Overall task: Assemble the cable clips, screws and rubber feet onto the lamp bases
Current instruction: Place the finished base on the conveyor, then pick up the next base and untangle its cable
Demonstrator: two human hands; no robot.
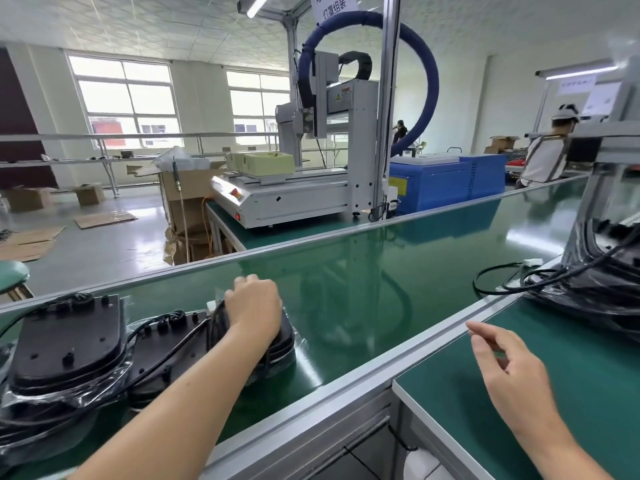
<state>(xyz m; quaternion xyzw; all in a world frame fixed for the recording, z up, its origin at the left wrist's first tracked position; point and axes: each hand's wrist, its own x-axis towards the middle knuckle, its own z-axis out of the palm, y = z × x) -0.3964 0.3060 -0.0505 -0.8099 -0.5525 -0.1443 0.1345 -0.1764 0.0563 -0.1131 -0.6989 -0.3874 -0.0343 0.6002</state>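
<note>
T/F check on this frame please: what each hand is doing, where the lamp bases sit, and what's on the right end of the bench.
1. The left hand rests on top of a lamp base on the green belt. True.
2. The right hand grips a screwdriver. False: it holds nothing, fingers loosely spread above the bench mat.
3. The lamp bases lie on the right of the belt. False: they are lined up on its left part, undersides up, in clear plastic.
4. A bundle of black cables lies at the bench's far right. True.
5. A blue hose arches over the machine behind the belt. True.
</note>
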